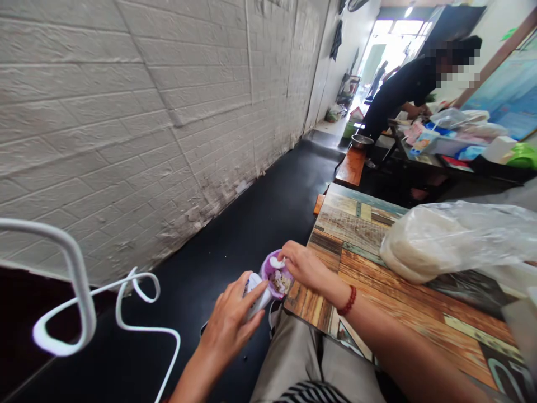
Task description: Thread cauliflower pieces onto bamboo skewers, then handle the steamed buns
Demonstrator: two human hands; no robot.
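Hands are working together just off the near corner of the wooden table (403, 291), above the person's lap. The left hand (229, 324) is gripping a small white wrapper or container (257, 291), with the fingers curled around it and the index finger extended along its side, which is steadying it at a tilt toward the other hand. The right hand (304, 266) is pinching the rim of a purple cup (274, 277), thumb and fingertips closed on its far edge; this is keeping the opening turned toward the camera, so the pale, crumbly filling inside is showing. A small white piece is sitting at the rim beside the fingertips; what it is cannot be told. The 2 items are touching or nearly touching. A red bead bracelet (348, 301) is circling the right wrist. On the table, a clear plastic bag (457, 238) is holding a stack of pale flat rounds. Farther back, another person (403, 92) is bending over a cluttered table.
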